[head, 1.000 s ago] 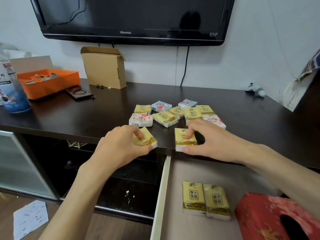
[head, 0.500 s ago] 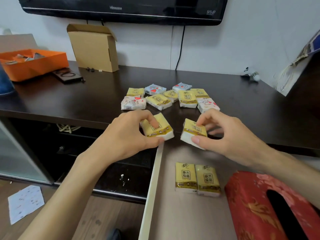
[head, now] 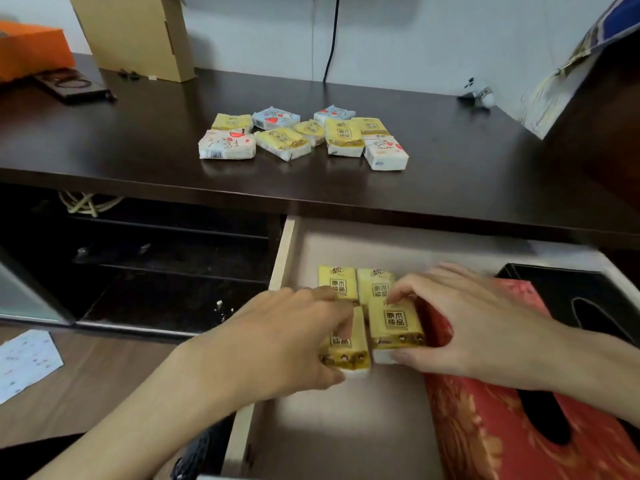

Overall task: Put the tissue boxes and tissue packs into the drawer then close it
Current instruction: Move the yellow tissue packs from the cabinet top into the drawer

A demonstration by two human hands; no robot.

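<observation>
Pale drawer [head: 346, 445] floor lies beneath your hands: left hand [head: 294, 344] pinches one yellow pack [head: 346, 348], right hand [head: 474, 323] pinches another [head: 394, 323], long axes running front to back, just nearer than the two packs already laid [head: 337, 282]. Beyond the drawer, nine packs [head: 301, 136] wait on the dark top [head: 138, 150], your left nearer.

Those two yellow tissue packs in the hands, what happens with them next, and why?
Probably both get let go. The left hand and right hand each hold a yellow tissue pack low inside the open drawer, just in front of two packs already lying there. More packs wait on the dark tabletop.
</observation>
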